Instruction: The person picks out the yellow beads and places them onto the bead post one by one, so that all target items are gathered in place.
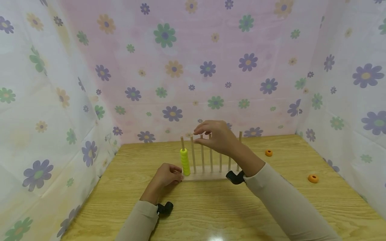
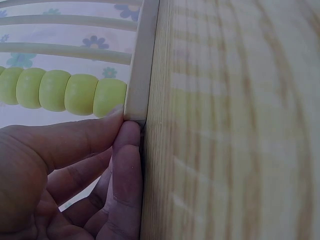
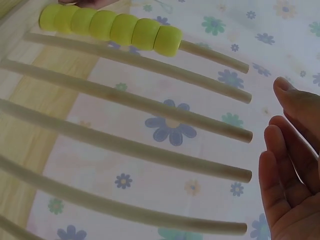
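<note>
A wooden peg rack stands on the table, its pale base (image 1: 205,176) carrying a row of upright dowels (image 1: 202,154). Several yellow beads (image 1: 185,162) are stacked on the leftmost dowel, whose bare tip sticks out above them. My left hand (image 1: 166,175) holds the left end of the base, thumb and forefinger at its corner in the left wrist view. Above the dowel tops is my right hand (image 1: 218,137). Its thumb and fingers (image 3: 277,145) are apart with nothing between them, clear of the dowel ends in the right wrist view.
Two orange beads lie on the wood-grain table (image 1: 211,211) right of the rack: one bead (image 1: 268,153) farther back, another bead (image 1: 313,178) nearer the right edge. Flower-patterned cloth (image 1: 208,83) encloses the back and sides. Black wrist mounts (image 1: 235,177) sit at both sleeves.
</note>
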Demonstrator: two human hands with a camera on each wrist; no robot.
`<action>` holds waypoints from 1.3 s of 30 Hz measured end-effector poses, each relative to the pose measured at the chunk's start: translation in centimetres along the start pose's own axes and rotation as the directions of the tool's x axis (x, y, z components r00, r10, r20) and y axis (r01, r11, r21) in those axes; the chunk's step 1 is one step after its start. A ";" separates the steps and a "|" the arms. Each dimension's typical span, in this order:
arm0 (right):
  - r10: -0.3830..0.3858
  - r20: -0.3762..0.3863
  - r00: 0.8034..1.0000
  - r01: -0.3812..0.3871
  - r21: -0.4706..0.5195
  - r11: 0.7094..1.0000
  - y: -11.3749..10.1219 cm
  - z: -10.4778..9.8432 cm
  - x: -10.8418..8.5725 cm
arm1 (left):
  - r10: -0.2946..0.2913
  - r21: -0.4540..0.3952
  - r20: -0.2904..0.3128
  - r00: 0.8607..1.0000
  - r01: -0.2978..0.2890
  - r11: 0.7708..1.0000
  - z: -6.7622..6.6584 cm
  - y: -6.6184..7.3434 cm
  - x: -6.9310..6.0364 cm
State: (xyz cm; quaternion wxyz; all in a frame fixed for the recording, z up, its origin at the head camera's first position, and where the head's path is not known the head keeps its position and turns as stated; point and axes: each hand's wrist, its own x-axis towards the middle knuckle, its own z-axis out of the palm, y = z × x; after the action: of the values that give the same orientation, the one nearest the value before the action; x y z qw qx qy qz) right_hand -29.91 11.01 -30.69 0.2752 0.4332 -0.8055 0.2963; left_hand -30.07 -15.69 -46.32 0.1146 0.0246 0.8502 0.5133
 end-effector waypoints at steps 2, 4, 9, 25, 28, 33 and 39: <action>-0.003 0.004 1.000 0.003 -0.014 1.000 0.0 -0.2 -0.3 | 0.003 0.004 0.001 1.000 -0.003 1.000 0.0 0.0 0.0; -0.004 0.004 1.000 0.005 -0.026 1.000 0.0 -0.5 -0.7 | 0.002 0.003 -0.001 1.000 -0.002 1.000 0.0 0.0 0.0; -0.001 0.004 1.000 0.001 -0.041 0.999 0.1 -1.2 -1.6 | 0.011 0.017 -0.003 1.000 -0.011 1.000 0.0 0.0 -0.2; 0.096 -0.030 0.995 -0.096 -0.003 0.995 1.1 -3.6 -6.2 | 0.027 0.011 0.005 1.000 -0.027 1.000 0.0 0.0 -0.3; 0.108 -0.039 0.993 -0.109 -0.023 0.994 1.4 -3.8 -7.3 | 0.027 0.014 0.005 1.000 -0.027 1.000 0.0 0.0 -0.4; 0.107 -0.068 0.992 -0.107 -0.002 0.994 2.3 -3.8 -9.0 | 0.029 0.014 0.002 1.000 -0.029 0.999 0.1 0.0 -0.3; 0.176 -0.047 0.983 -0.175 0.033 0.984 3.0 -3.9 -11.1 | 0.018 -0.002 0.001 1.000 -0.018 1.000 0.1 0.1 -0.3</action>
State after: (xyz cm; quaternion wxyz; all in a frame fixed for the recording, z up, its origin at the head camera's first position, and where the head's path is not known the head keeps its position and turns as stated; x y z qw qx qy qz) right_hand -26.50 21.07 -36.51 0.2615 0.3570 -0.8291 0.3418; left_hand -29.76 -15.60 -46.24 0.1104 0.0322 0.8495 0.5149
